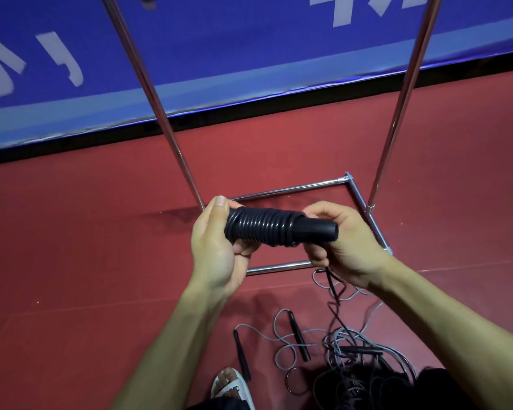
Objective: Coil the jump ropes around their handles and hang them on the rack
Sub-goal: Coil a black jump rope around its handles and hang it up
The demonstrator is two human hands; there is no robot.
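Note:
I hold a black jump rope [267,227] level in front of me, its cord wound in tight turns around the handles. My left hand [216,250] grips the left end, thumb on top. At the right end my right hand [344,244] curls round the bare handle and pinches the loose cord, which trails down to the floor. The chrome rack [365,199] stands behind my hands, with two slanted poles rising from a rectangular base on the red floor. A tangle of grey and black jump ropes [347,350] with black handles lies on the floor below my arms.
A blue banner wall [249,54] runs along the far edge of the red floor. My sandalled foot [231,386] shows at the bottom, beside a loose black handle [241,356]. A metal ring [293,380] lies near the tangle.

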